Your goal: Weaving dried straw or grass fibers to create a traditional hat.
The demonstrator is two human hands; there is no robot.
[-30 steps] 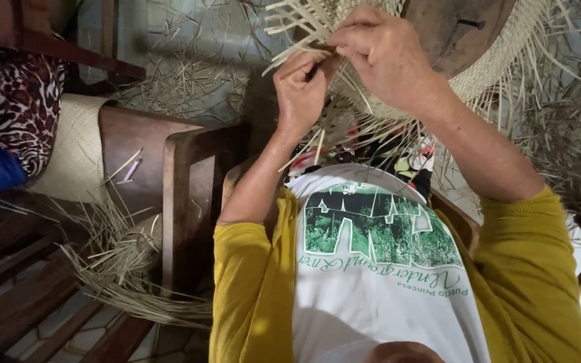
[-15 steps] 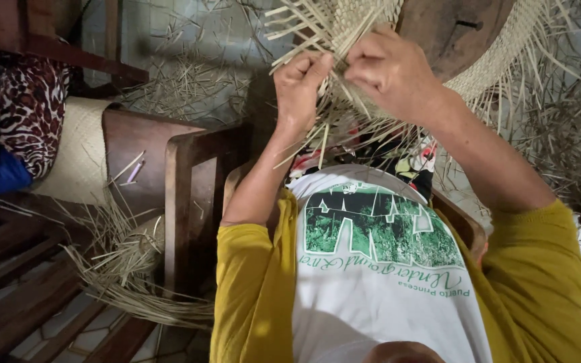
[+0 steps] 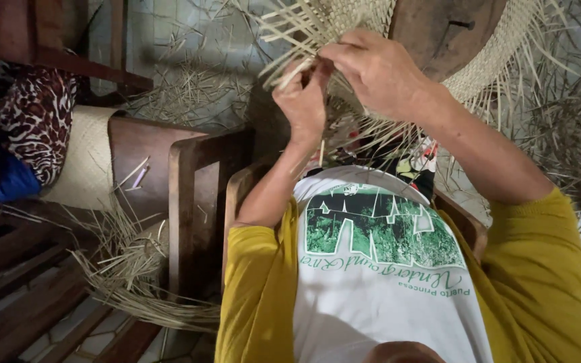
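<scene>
The biggest thing is the woven straw piece (image 3: 506, 60) at the top of the frame, spread over a round wooden block (image 3: 438, 33). Its loose strips (image 3: 290, 33) stick out from the edge toward the upper middle and upper left, long and thin, fanning away from the hands.

Next come the two hands, both at the top middle. The right hand (image 3: 378, 70) sits just right of the loose strips and a bit higher. The left hand (image 3: 302, 101) is just under them, touching the right one. The left hand is nearer to the strip ends. Both grips are narrow, fingers pinched tight on strips at the woven edge.

Count: one woven piece, one block, two hands, and too many strips to count.

At the left is one wooden chair (image 3: 189, 195). One pile of dry straw (image 3: 129, 269) lies in the lower left. One woven mat piece (image 3: 89, 161) leans at the left.
</scene>
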